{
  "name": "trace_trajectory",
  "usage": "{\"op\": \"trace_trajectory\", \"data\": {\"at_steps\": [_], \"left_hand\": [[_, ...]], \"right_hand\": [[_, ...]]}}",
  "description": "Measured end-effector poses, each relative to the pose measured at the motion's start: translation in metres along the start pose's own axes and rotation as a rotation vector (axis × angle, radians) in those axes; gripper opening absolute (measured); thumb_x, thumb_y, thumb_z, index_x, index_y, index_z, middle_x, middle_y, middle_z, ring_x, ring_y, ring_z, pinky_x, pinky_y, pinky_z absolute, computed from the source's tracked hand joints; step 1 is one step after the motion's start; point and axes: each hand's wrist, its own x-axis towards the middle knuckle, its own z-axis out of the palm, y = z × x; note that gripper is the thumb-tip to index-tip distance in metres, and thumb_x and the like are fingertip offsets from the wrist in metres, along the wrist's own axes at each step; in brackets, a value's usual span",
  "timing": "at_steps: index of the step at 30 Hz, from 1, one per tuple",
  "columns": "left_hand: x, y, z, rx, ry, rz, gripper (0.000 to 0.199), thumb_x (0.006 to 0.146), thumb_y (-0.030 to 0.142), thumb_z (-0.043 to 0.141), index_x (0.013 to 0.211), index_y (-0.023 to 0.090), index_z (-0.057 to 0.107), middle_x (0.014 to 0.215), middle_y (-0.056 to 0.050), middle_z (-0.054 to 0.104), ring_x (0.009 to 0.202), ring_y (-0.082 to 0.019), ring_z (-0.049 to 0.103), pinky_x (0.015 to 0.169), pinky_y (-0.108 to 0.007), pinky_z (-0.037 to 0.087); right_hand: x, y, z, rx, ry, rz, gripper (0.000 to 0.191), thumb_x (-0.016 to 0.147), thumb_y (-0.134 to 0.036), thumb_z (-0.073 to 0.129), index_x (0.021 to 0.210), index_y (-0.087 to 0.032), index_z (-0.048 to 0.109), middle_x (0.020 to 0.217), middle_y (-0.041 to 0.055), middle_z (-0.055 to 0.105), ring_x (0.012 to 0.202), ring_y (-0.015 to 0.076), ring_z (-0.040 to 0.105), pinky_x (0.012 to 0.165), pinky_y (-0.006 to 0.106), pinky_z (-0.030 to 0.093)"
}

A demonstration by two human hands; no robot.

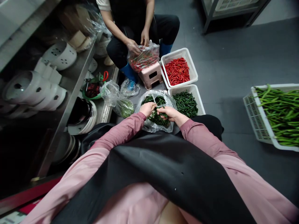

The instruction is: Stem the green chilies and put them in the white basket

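Observation:
My left hand (pixel 148 109) and my right hand (pixel 170 113) are close together over an open clear plastic bag (pixel 151 126) filled with green chili peppers (pixel 154 116). The right hand is closed around several green chilies, which show below its fingers. My left fingers are pinched together near the right fingertips; what they hold is too small to make out. A white basket (pixel 201 107) of dark green chilies (pixel 185 104) stands just beyond my right hand. To the left of the bag lies another clear bag (pixel 125 105) with pale green bits inside.
A person (pixel 130 23) sits opposite, both hands in a bag of red chilies (pixel 143 59) on a pink stool (pixel 150 76). Beside it is a basket of red chilies (pixel 178 71). Long green peppers (pixel 280 115) fill a crate at right. Metal shelving (pixel 77 84) holding white pots runs along the left.

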Motion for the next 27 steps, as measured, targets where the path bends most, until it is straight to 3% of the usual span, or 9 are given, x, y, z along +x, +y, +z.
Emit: {"op": "trace_trajectory", "data": {"at_steps": [3,5,8,11,14,17,20,24,27], "left_hand": [[-0.003,-0.02,0.008,0.166,-0.043,-0.127,0.038,0.076,0.018,0.058,0.114,0.014,0.062,0.115,-0.015,0.058,0.104,-0.025,0.055,0.089,-0.031,0.04],[-0.008,-0.031,0.019,0.275,-0.096,-0.155,0.027,0.075,0.016,0.056,0.1,0.014,0.069,0.108,-0.017,0.06,0.102,-0.027,0.055,0.088,-0.035,0.04],[-0.015,-0.04,0.04,0.371,-0.2,-0.046,0.018,0.076,0.016,0.054,0.081,0.016,0.072,0.096,-0.016,0.062,0.102,-0.029,0.055,0.09,-0.039,0.037],[-0.016,-0.04,0.062,0.386,-0.29,0.077,0.018,0.071,0.018,0.061,0.085,0.015,0.071,0.097,-0.016,0.062,0.105,-0.03,0.053,0.091,-0.039,0.036],[-0.011,-0.038,0.072,0.346,-0.304,0.089,0.018,0.07,0.018,0.063,0.086,0.015,0.07,0.099,-0.015,0.061,0.105,-0.028,0.054,0.09,-0.035,0.038],[-0.002,-0.039,0.064,0.186,-0.268,-0.003,0.013,0.069,0.02,0.065,0.081,0.017,0.068,0.093,-0.009,0.063,0.096,-0.022,0.057,0.084,-0.028,0.041],[0.005,-0.04,0.046,-0.024,-0.227,-0.161,0.01,0.07,0.023,0.067,0.075,0.015,0.064,0.072,-0.003,0.062,0.072,-0.015,0.06,0.072,-0.025,0.045],[0.004,-0.036,0.02,-0.604,-0.242,-0.451,0.022,0.071,0.026,0.07,0.068,0.014,0.052,0.05,0.003,0.052,0.047,-0.009,0.052,0.054,-0.024,0.046],[-0.003,-0.025,0.01,-0.9,-0.22,-0.504,0.029,0.068,0.027,0.074,0.067,0.015,0.048,0.049,0.004,0.052,0.043,-0.008,0.051,0.049,-0.023,0.045]], "right_hand": [[-0.004,-0.009,-0.008,0.184,0.079,-0.062,0.017,0.075,-0.027,0.056,0.065,-0.016,0.049,0.05,-0.0036,0.038,0.039,0.0048,0.025,0.036,0.019,0.014],[-0.008,-0.015,-0.013,0.246,0.073,-0.077,0.012,0.075,-0.025,0.053,0.069,-0.015,0.05,0.053,-0.0034,0.038,0.04,0.0047,0.025,0.036,0.019,0.014],[-0.011,-0.019,-0.017,0.301,0.058,-0.073,0.008,0.074,-0.025,0.051,0.076,-0.017,0.05,0.053,-0.0044,0.035,0.042,0.0063,0.027,0.037,0.018,0.019],[-0.012,-0.02,-0.017,0.387,0.066,-0.065,0.007,0.073,-0.022,0.051,0.076,-0.018,0.045,0.055,-0.0032,0.039,0.047,0.0082,0.037,0.039,0.018,0.029],[-0.012,-0.02,-0.015,0.465,0.09,-0.033,0.009,0.074,-0.021,0.052,0.073,-0.017,0.044,0.06,-0.0005,0.046,0.053,0.009,0.045,0.042,0.018,0.037],[-0.011,-0.018,-0.014,0.427,0.131,-0.038,0.015,0.072,-0.02,0.059,0.072,-0.017,0.044,0.059,-0.0017,0.048,0.049,0.0072,0.045,0.041,0.017,0.039],[-0.008,-0.012,-0.015,0.269,0.2,-0.107,0.023,0.066,-0.019,0.068,0.071,-0.017,0.046,0.053,-0.0057,0.043,0.042,0.0051,0.04,0.036,0.016,0.034],[0.001,0.0,-0.013,-0.088,0.295,-0.129,0.019,0.067,-0.023,0.07,0.071,-0.016,0.053,0.045,-0.0069,0.041,0.037,0.0049,0.037,0.033,0.017,0.032],[0.008,0.009,-0.009,-0.38,0.267,-0.085,0.018,0.068,-0.026,0.071,0.071,-0.016,0.056,0.041,-0.0068,0.042,0.034,0.0055,0.037,0.034,0.018,0.031]]}}
